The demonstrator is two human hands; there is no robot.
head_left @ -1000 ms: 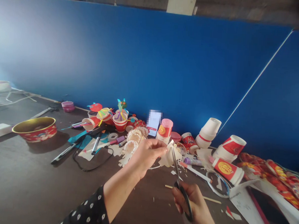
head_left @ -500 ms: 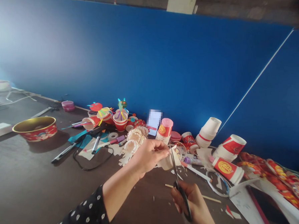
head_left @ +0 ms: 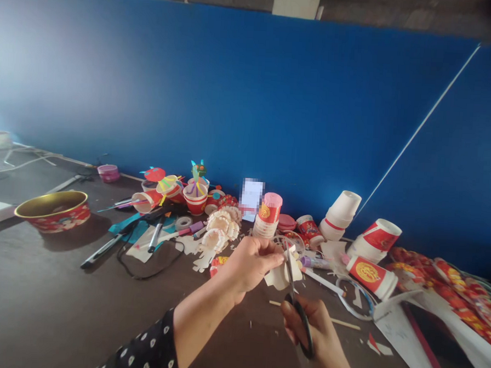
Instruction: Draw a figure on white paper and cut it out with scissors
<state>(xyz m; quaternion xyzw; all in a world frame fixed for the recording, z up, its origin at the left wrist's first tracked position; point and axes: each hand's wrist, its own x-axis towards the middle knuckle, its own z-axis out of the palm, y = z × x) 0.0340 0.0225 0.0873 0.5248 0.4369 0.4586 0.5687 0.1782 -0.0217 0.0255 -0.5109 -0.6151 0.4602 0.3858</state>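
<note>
Head view: the left hand (head_left: 251, 264) has shifted right since a moment ago, bringing the paper (head_left: 280, 278) closer to the scissors (head_left: 302, 325). The paper is cream, with an uneven cut edge, and the left thumb and fingertips pinch it, the other fingers curled in. It sits just beyond those fingertips and touches the scissors' blades, which rise through its right side. How far apart the blades stand is too small to tell. The right hand (head_left: 304, 324) grips the black scissor handles, its fingers closed around them, and stays low and nearer the camera than the left. Both hands hover above the dark table (head_left: 37, 305), with a dotted black sleeve (head_left: 154, 347) on the left forearm. Ahead of the hands lie paper rosettes (head_left: 218, 232), and cut scraps litter the tabletop. Beyond them stand red cups (head_left: 195, 199) and stacked white cups (head_left: 343, 208), with a tape roll (head_left: 183, 222) and a marker (head_left: 155, 237) to the left. A wooden stick (head_left: 345, 323) lies right of the right hand.
</note>
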